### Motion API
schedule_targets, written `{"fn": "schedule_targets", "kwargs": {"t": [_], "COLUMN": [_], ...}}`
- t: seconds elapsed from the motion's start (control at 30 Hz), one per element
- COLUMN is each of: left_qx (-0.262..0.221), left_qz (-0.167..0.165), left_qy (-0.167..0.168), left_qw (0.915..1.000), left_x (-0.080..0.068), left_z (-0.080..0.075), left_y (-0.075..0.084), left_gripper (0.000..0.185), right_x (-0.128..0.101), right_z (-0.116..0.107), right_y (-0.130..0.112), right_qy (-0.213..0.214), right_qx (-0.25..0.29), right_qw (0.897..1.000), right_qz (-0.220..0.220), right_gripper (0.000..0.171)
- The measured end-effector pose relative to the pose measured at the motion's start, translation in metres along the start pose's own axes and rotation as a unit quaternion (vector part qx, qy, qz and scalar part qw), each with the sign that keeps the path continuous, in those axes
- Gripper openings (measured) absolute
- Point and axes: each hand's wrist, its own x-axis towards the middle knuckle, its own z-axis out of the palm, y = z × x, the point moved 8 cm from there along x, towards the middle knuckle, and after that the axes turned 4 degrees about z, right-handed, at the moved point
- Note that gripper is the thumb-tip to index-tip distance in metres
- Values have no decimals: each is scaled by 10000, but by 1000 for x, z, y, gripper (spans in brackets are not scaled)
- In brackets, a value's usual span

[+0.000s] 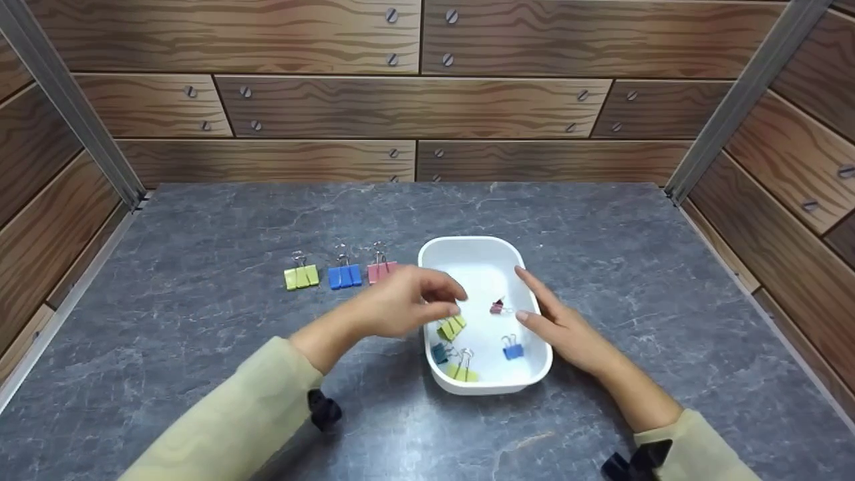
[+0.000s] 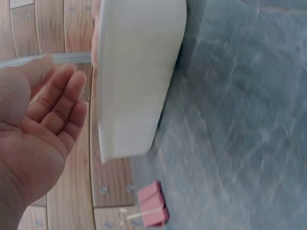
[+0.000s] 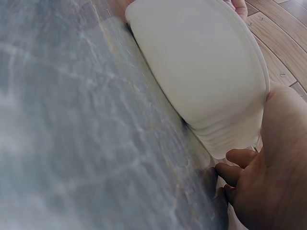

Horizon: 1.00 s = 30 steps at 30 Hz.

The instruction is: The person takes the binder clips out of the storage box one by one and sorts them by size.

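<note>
A white bin point(image 1: 478, 243) stands at the table's middle. Several binder clips lie in it: a yellow-green one point(image 1: 452, 327), a small dark red one point(image 1: 497, 307), a blue one point(image 1: 512, 349), a teal one point(image 1: 439, 352) and a yellow one point(image 1: 462, 371). My left hand point(image 1: 454, 299) hovers over the bin's left rim, fingers relaxed and empty; the left wrist view shows its bare palm point(image 2: 53, 100) beside the bin point(image 2: 134, 72). My right hand point(image 1: 534, 297) lies with straight fingers along the bin's right rim. In the right wrist view it point(image 3: 259, 167) touches the bin's wall point(image 3: 201, 72).
Left of the bin, a yellow-green clip point(image 1: 301, 276), a blue clip point(image 1: 345, 274) and a pink clip point(image 1: 381, 270) stand in a row on the grey marble table point(image 1: 200, 347). The pink clip point(image 2: 151, 206) also shows in the left wrist view. Wood-pattern walls enclose three sides.
</note>
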Motion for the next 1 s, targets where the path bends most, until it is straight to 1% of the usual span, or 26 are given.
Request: {"fn": "schedule_targets", "kwargs": {"t": [0.1, 0.17, 0.4, 0.57, 0.83, 1.0], "left_qx": [-54, -20, 19, 34, 484, 824], "left_qz": [-14, -30, 9, 64, 129, 368], "left_qy": [-248, -335, -458, -587, -848, -980], "left_qw": [9997, 9994, 9990, 9982, 9951, 9911], "left_x": [5, 7, 13, 14, 13, 12], "left_z": [12, 16, 26, 35, 44, 47], "left_y": [-1, -2, -8, -11, -12, -9], "left_gripper": [20, 19, 19, 19, 19, 18], "right_x": [0, 0, 1, 0, 0, 0], "right_z": [0, 0, -1, 0, -1, -1], "right_y": [1, 2, 2, 1, -1, 0], "right_qy": [-50, -37, 55, 31, 61, 32], "right_qx": [2, -31, -28, -28, -13, -23], "right_qw": [10000, 10000, 10000, 10000, 10000, 10000], "right_qz": [56, 73, 54, 40, 2, 17], "right_gripper": [71, 71, 71, 71, 73, 73]}}
